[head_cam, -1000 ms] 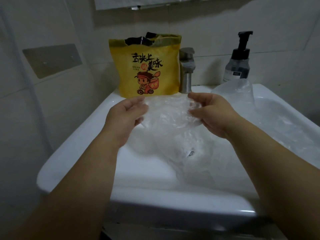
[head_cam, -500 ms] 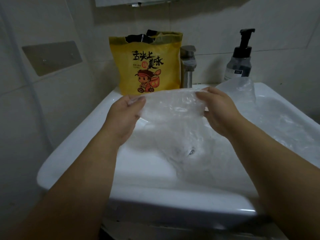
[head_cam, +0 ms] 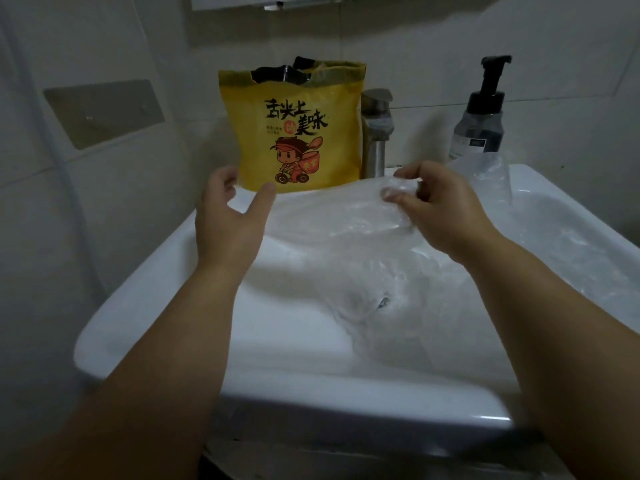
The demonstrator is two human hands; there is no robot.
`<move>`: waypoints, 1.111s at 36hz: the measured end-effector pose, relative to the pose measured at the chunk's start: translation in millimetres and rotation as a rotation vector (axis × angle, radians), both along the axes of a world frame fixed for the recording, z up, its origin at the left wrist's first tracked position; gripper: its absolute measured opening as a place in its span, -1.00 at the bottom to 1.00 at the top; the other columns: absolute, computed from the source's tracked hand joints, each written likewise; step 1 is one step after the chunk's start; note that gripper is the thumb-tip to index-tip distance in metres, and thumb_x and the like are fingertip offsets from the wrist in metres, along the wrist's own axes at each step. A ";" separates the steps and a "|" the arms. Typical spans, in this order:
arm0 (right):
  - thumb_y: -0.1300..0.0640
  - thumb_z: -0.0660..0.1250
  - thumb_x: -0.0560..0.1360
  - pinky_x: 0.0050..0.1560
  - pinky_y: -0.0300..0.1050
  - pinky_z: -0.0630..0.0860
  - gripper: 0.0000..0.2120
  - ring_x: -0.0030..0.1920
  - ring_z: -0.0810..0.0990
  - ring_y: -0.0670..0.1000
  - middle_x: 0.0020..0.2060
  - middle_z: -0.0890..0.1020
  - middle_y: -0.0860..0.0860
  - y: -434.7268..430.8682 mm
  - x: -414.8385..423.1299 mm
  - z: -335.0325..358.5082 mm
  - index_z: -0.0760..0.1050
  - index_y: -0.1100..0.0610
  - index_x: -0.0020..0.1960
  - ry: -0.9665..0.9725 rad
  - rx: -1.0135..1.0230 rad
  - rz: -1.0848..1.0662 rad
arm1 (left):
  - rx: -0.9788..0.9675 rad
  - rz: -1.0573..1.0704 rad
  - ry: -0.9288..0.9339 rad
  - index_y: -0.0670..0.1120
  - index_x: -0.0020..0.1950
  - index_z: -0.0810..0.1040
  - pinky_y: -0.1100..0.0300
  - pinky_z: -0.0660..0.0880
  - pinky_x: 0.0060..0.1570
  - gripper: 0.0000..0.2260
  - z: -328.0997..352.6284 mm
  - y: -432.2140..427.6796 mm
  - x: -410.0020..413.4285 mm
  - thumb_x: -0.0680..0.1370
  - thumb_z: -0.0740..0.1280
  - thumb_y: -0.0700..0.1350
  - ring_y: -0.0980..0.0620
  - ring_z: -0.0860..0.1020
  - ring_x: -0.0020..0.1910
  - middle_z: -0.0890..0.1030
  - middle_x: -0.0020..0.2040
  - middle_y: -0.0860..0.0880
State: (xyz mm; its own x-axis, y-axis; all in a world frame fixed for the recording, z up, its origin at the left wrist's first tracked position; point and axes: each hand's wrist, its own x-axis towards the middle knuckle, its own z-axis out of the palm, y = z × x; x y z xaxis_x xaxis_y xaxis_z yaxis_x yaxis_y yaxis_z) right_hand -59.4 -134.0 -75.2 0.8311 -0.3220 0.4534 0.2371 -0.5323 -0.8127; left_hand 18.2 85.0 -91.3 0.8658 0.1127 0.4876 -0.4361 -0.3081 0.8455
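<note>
A clear plastic bag (head_cam: 332, 220) hangs over the white sink (head_cam: 166, 299), its lower part draped into the basin. My right hand (head_cam: 436, 209) pinches the bag's upper edge between thumb and fingertips. My left hand (head_cam: 230, 216) is apart from the bag, fingers spread and relaxed, just in front of a yellow takeaway bag (head_cam: 298, 126) that stands on the sink's back rim. The yellow bag has black lettering, a cartoon rider, and a torn top showing dark contents.
A steel tap (head_cam: 375, 129) stands right of the yellow bag. A dark pump bottle (head_cam: 479, 116) sits at the back right corner. More clear plastic (head_cam: 491, 174) lies on the sink's right side. The drain (head_cam: 382, 302) shows through the film. A grey wall plate (head_cam: 104, 112) is on the left wall.
My left hand has let go of the clear bag and opened, moving left toward the yellow bag. My right hand has kept its pinch and lifted the bag's edge slightly.
</note>
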 end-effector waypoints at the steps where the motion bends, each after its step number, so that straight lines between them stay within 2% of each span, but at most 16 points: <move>1: 0.07 0.42 0.47 -0.36 -0.32 0.46 -0.80 -0.33 0.50 -0.05 -0.29 0.52 -0.04 1.7 -0.1 -0.7 0.47 0.05 0.04 0.017 -0.024 0.026 | 0.023 -0.028 -0.037 0.08 0.26 0.42 0.33 0.35 0.12 -0.62 1.3 -1.2 -2.3 0.49 0.44 0.05 0.18 0.43 0.21 0.47 0.21 0.12; 3: 0.05 0.43 0.46 -0.43 -0.37 0.37 -0.76 -0.36 0.45 -0.06 -0.30 0.49 0.01 4.6 0.3 -2.5 0.47 0.04 0.08 0.062 -0.085 0.067 | 0.103 -0.132 -0.049 0.05 0.34 0.45 0.45 0.33 0.09 -0.48 1.6 -3.9 -6.1 0.43 0.49 0.09 0.21 0.48 0.20 0.53 0.20 0.13; 7: 0.10 0.41 0.48 -0.52 -0.40 0.28 -0.76 -0.54 0.40 -0.19 -0.42 0.42 -0.02 10.9 0.0 -2.1 0.46 0.07 0.11 0.090 -0.096 0.112 | 0.319 -0.472 0.248 0.12 0.38 0.41 0.29 0.48 0.03 -0.19 3.1 -7.4 -17.2 0.16 0.55 0.24 0.18 0.57 0.09 0.59 0.12 0.13; 10: 0.10 0.40 0.49 -0.44 -0.28 0.40 -0.79 -0.45 0.45 -0.06 -0.37 0.47 0.05 16.3 2.8 -2.6 0.46 0.05 0.09 0.090 -0.032 0.108 | 0.513 -0.588 0.353 0.17 0.05 0.57 0.35 0.47 -0.15 -0.48 -0.8 -12.0 -21.4 0.14 0.61 0.18 0.21 0.61 -0.09 0.64 -0.10 0.22; 13: 0.10 0.41 0.49 -0.09 0.04 0.64 -0.79 -0.16 0.64 0.17 -0.11 0.62 0.16 22.0 4.8 -0.5 0.47 0.03 0.09 0.105 0.224 0.129 | 0.545 -0.625 0.380 0.15 -0.05 0.59 0.34 0.49 -0.19 -0.68 -2.7 -16.4 -23.8 0.27 0.60 0.00 0.21 0.63 -0.14 0.67 -0.15 0.20; 17: 0.09 0.50 0.39 -0.04 0.01 0.62 -0.37 0.03 0.63 0.12 0.16 0.56 0.18 24.6 8.5 6.7 0.35 0.20 0.38 0.174 0.725 0.275 | 0.466 -0.605 0.423 0.06 -0.08 0.63 0.34 0.47 -0.23 -0.75 -1.4 -20.3 -24.4 0.31 0.60 -0.06 0.17 0.63 -0.16 0.68 -0.16 0.12; 19: -0.06 0.52 0.26 0.14 0.12 0.53 -0.19 0.22 0.54 0.16 0.30 0.48 0.16 21.2 9.1 8.8 0.30 0.13 0.41 0.160 0.844 0.315 | 0.369 -0.569 0.435 0.03 -0.11 0.63 0.36 0.45 -0.28 -0.77 -0.6 -21.1 -22.4 0.32 0.59 -0.07 0.17 0.62 -0.20 0.66 -0.21 0.13; 22: -0.27 0.47 0.22 0.37 0.33 0.23 0.00 0.47 0.18 0.27 0.50 0.17 0.17 21.6 6.8 7.0 0.06 -0.06 0.52 0.246 0.862 0.287 | 0.210 -0.525 0.444 0.02 -0.10 0.63 0.38 0.48 -0.29 -0.78 1.4 -21.9 -20.4 0.32 0.59 -0.09 0.19 0.64 -0.22 0.68 -0.23 0.14; 23: -0.32 0.46 0.21 0.37 0.36 0.22 0.06 0.47 0.18 0.29 0.51 0.15 0.18 25.9 6.3 4.2 0.01 -0.08 0.54 0.308 0.819 0.323 | 0.171 -0.509 0.439 0.01 -0.08 0.64 0.37 0.50 -0.30 -0.77 1.4 -22.2 -20.1 0.33 0.59 -0.10 0.17 0.65 -0.21 0.68 -0.22 0.12; 25: -0.29 0.52 0.17 0.31 0.31 0.34 0.09 0.34 0.42 0.27 0.42 0.35 0.17 38.4 5.4 -4.7 0.07 -0.03 0.53 0.450 0.720 0.428 | 0.136 -0.493 0.420 0.01 -0.05 0.64 0.37 0.49 -0.33 -0.75 1.6 -23.5 -22.0 0.33 0.59 -0.10 0.18 0.65 -0.24 0.68 -0.23 0.11; 26: -0.21 0.57 0.20 0.28 0.25 0.42 0.03 0.24 0.53 0.22 0.34 0.46 0.14 44.4 4.2 -7.6 0.15 0.06 0.50 0.487 0.683 0.429 | 0.128 -0.501 0.416 0.02 -0.04 0.64 0.38 0.49 -0.34 -0.75 1.5 -24.1 -22.9 0.33 0.59 -0.10 0.19 0.65 -0.25 0.68 -0.24 0.11; 29: 0.07 0.40 0.48 0.10 0.02 0.58 -0.60 0.03 0.66 0.10 0.07 0.66 0.11 50.3 8.5 -8.4 0.46 0.21 0.25 0.388 0.704 0.292 | 0.085 -0.560 0.437 0.03 -0.04 0.63 0.36 0.52 -0.33 -0.74 3.5 -24.7 -26.2 0.33 0.58 -0.09 0.19 0.66 -0.25 0.69 -0.23 0.10; 33: 0.03 0.31 0.54 -0.17 -0.11 0.63 -0.78 -0.13 0.68 0.01 -0.10 0.70 0.05 37.2 9.7 2.3 0.54 0.15 0.10 0.291 1.037 0.331 | -0.074 -0.655 0.500 -0.09 0.09 0.62 0.21 0.57 -0.21 -0.49 7.8 -22.6 -26.0 0.17 0.54 -0.02 0.02 0.68 -0.10 0.71 -0.07 -0.03; 35: -0.04 0.33 0.52 -0.17 -0.11 0.61 -0.77 -0.15 0.67 -0.02 -0.24 0.68 -0.02 34.1 8.7 2.9 0.55 0.10 0.04 0.329 1.062 0.336 | -0.107 -0.712 0.520 -0.10 0.14 0.61 0.18 0.57 -0.20 -0.44 8.1 -21.7 -25.8 0.15 0.52 -0.01 -0.01 0.68 -0.07 0.71 -0.03 -0.05; 37: -0.15 0.36 0.44 -0.03 -0.01 0.58 -0.59 0.01 0.63 0.04 -0.11 0.67 0.02 33.2 6.5 0.1 0.53 0.13 0.12 0.422 1.011 0.333 | -0.108 -0.738 0.525 -0.10 0.16 0.60 0.16 0.58 -0.16 -0.45 7.4 -21.6 -26.0 0.19 0.52 -0.02 -0.02 0.68 -0.03 0.71 -0.01 -0.07; 40: -0.37 0.36 0.20 0.28 0.25 0.41 -0.09 0.28 0.49 0.23 0.24 0.55 0.18 35.4 3.7 -4.2 0.39 0.18 0.37 0.576 0.981 0.475 | -0.074 -0.730 0.523 -0.12 0.20 0.60 0.11 0.58 -0.08 -0.42 6.2 -21.8 -26.3 0.21 0.56 -0.01 -0.06 0.67 0.03 0.70 0.03 -0.09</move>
